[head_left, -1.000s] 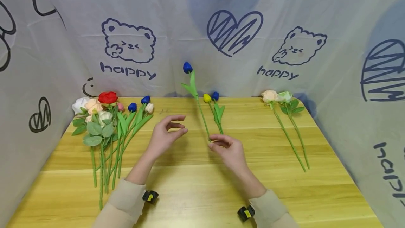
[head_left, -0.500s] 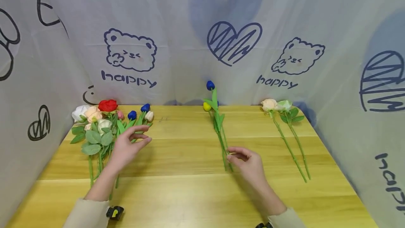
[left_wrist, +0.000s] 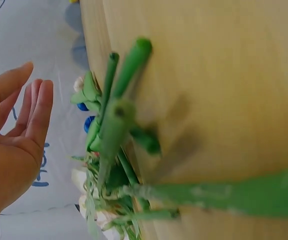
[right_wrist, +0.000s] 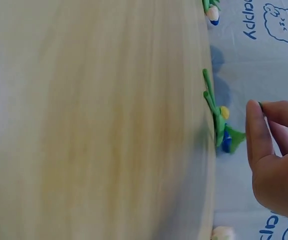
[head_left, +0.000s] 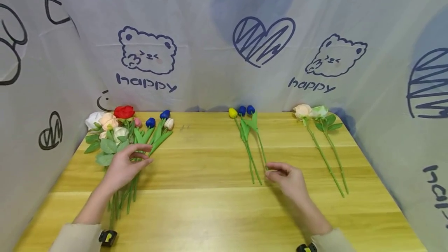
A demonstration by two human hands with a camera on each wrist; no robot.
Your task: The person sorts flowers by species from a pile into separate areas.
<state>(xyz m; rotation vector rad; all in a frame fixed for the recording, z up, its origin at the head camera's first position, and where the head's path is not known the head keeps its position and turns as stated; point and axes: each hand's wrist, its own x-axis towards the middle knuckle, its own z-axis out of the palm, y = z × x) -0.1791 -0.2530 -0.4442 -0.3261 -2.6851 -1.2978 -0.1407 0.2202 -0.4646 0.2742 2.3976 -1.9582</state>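
My right hand [head_left: 288,182] pinches the lower stem of a blue artificial tulip [head_left: 251,110] between thumb and fingers. Its bloom is at the table's far edge, beside another blue tulip [head_left: 241,111] and a yellow tulip [head_left: 233,112] whose stems lie close together. The right wrist view has the stem's end showing just at the fingertips [right_wrist: 252,112]. Over the bunch of flowers at the left hovers my left hand [head_left: 124,168], fingers loosely bent and holding nothing. That hand hides part of the bunch's stems; the left wrist view shows several stem ends [left_wrist: 134,65] apart from it.
The left bunch has a red rose [head_left: 124,112], a white rose [head_left: 94,121], peach roses [head_left: 109,121], blue tulips [head_left: 150,122] and a pale tulip [head_left: 169,123]. At the right lie a peach rose [head_left: 302,111] and a pale green rose [head_left: 319,111]. Printed cloth [head_left: 206,69] encloses the wooden table [head_left: 196,213].
My right hand has carried the blue tulip rightward and lowered it beside the yellow and blue tulips. My left hand has drawn back leftward over the bunch.
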